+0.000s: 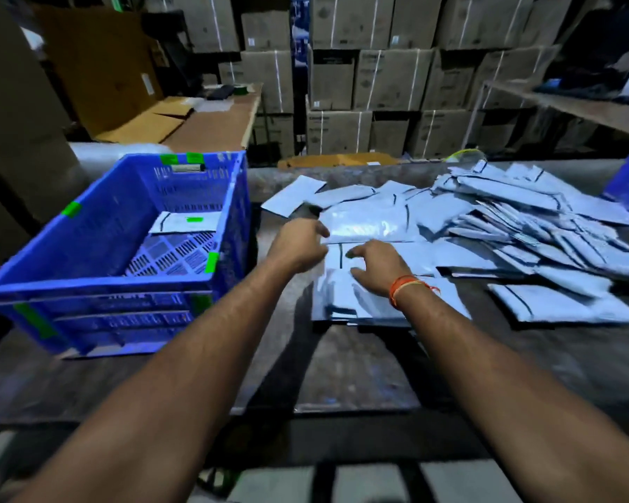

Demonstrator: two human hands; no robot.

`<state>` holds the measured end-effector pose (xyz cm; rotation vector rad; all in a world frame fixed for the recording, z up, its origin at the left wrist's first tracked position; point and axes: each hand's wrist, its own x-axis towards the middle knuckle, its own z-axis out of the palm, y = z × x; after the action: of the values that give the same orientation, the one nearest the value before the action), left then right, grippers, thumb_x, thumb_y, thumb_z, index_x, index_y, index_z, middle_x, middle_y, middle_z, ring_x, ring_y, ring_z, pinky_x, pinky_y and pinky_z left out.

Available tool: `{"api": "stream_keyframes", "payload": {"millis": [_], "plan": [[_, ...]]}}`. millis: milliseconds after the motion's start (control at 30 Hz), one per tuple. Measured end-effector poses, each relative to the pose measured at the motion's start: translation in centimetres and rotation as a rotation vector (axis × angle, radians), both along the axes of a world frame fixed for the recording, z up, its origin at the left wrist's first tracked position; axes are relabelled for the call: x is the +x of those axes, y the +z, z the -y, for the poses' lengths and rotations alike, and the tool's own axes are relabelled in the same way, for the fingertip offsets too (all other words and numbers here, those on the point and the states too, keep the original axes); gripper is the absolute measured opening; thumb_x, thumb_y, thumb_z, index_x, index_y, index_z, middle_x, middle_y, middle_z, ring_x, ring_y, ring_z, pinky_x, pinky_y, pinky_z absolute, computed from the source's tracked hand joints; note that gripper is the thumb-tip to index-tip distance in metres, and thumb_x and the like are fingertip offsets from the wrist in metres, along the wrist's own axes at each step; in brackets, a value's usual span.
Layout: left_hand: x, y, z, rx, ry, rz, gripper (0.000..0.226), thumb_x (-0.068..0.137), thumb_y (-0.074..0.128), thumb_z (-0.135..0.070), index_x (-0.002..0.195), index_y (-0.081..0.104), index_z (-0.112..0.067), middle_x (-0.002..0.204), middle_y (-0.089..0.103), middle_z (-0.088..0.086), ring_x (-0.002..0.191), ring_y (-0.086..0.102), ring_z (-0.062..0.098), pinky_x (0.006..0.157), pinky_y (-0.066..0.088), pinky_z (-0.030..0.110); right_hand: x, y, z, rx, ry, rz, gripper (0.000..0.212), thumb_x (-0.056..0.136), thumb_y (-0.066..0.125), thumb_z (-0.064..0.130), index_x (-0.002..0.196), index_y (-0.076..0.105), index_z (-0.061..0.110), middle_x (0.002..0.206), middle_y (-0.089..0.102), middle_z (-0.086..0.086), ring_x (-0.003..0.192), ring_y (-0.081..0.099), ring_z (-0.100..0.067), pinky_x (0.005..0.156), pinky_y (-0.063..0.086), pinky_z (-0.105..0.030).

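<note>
Blue crate point(88, 234) at the worktop's point(342, 379) left edge, mailer pile point(523, 219) spilling right. Near stack point(342, 299) lies mid-worktop: my right hand point(376, 266) spread-fingered over it, my left hand point(298, 245) at its left edge, grip too blurred to call.

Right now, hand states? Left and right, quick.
Left hand: fingers curled at the edge of the glossy poly mailer; too blurred to tell whether it is gripping.
Right hand: open, fingers spread over the near poly mailer, holding nothing.
</note>
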<state>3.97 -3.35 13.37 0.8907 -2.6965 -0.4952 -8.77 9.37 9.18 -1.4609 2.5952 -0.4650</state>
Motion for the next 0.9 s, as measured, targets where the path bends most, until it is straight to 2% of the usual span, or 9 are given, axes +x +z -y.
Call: {"api": "stream_keyframes", "payload": {"millis": [67,167,300,400,500,633,700,767,900], "plan": [[-0.3,-2.2,-1.8,0.092,0.038,0.058,0.038,0.086,0.065,-0.017,0.124,0.071,-0.021,0.128,0.068,0.004,0.118,0.061,0.024,0.096,0.046,0.028,-0.5,-1.3,-1.9,0.123,0.092,-0.005,0.051,0.084,0.069,0.045,0.13,0.064,0.023,0.128,0.061,-0.009,0.119,0.055,-0.031,0.1,0.046,-0.039],[-0.3,-4.9,-3.8,0.174,0.074,0.106,0.038,0.087,0.068,-0.019,0.125,0.07,-0.02,0.134,0.065,0.003,0.123,0.058,0.022,0.092,0.04,0.022,-0.7,-2.7,-3.8,0.26,0.153,-0.094,0.053,0.066,0.072,0.065,0.1,0.057,0.027,0.103,0.051,-0.004,0.099,0.054,-0.031,0.078,0.048,-0.042],[-0.2,-6.7,-5.6,0.171,0.11,0.127,0.037,0.089,0.068,-0.024,0.125,0.069,-0.021,0.133,0.065,0.005,0.123,0.059,0.024,0.094,0.043,0.026,-0.4,-4.1,-5.6,0.259,0.189,-0.142,0.048,0.07,0.073,0.06,0.085,0.044,0.025,0.101,0.049,-0.001,0.098,0.049,-0.028,0.073,0.039,-0.042],[-0.1,-7.1,-6.7,0.171,0.151,0.091,0.038,0.088,0.067,-0.025,0.127,0.067,-0.023,0.128,0.067,0.006,0.119,0.061,0.025,0.097,0.045,0.028,-0.2,-4.6,-6.3,0.164,0.162,-0.109,0.015,0.09,0.055,0.038,0.092,0.056,0.024,0.103,0.056,-0.001,0.105,0.054,-0.031,0.079,0.041,-0.041],[-0.5,-7.5,-7.8,0.206,0.189,-0.009,0.038,0.088,0.067,-0.031,0.126,0.067,-0.025,0.124,0.07,0.005,0.111,0.065,0.025,0.096,0.05,0.031,-0.5,-4.5,-7.6,0.008,0.124,-0.03,0.029,0.095,0.046,0.029,0.116,0.066,0.027,0.121,0.067,-0.001,0.116,0.056,-0.03,0.093,0.048,-0.045],[-1.6,-7.7,-9.5,0.285,0.145,-0.12,0.045,0.09,0.068,-0.021,0.134,0.062,-0.02,0.13,0.066,0.004,0.109,0.068,0.02,0.091,0.05,0.028,-0.7,-3.8,-9.6,-0.287,0.067,0.162,0.045,0.092,0.039,0.036,0.127,0.066,0.029,0.128,0.067,0.003,0.12,0.06,-0.022,0.098,0.05,-0.039],[-2.0,-7.8,-10.1,0.334,0.124,-0.176,0.05,0.091,0.068,-0.02,0.139,0.058,-0.019,0.133,0.063,0.006,0.108,0.067,0.021,0.091,0.051,0.028,-0.6,-3.5,-10.0,-0.449,0.026,0.21,0.038,0.096,0.045,0.027,0.128,0.067,0.026,0.126,0.069,0.003,0.117,0.062,-0.019,0.098,0.049,-0.033],[-2.1,-8.0,-10.4,0.401,0.118,-0.238,0.057,0.09,0.07,-0.022,0.144,0.052,-0.02,0.134,0.061,0.008,0.109,0.066,0.023,0.094,0.055,0.037,-0.4,-2.6,-10.2,-0.647,-0.023,0.297,0.032,0.099,0.05,0.018,0.126,0.068,0.023,0.122,0.07,0.004,0.113,0.063,-0.014,0.096,0.05,-0.029],[-1.8,-8.0,-10.5,0.524,0.146,-0.34,0.066,0.089,0.071,-0.029,0.149,0.044,-0.023,0.132,0.061,0.007,0.11,0.065,0.024,0.097,0.054,0.047,0.1,-0.1,-10.3,-1.08,-0.249,0.597,0.028,0.102,0.051,0.013,0.124,0.067,0.009,0.124,0.067,-0.001,0.115,0.06,-0.011,0.097,0.046,-0.018]]}}
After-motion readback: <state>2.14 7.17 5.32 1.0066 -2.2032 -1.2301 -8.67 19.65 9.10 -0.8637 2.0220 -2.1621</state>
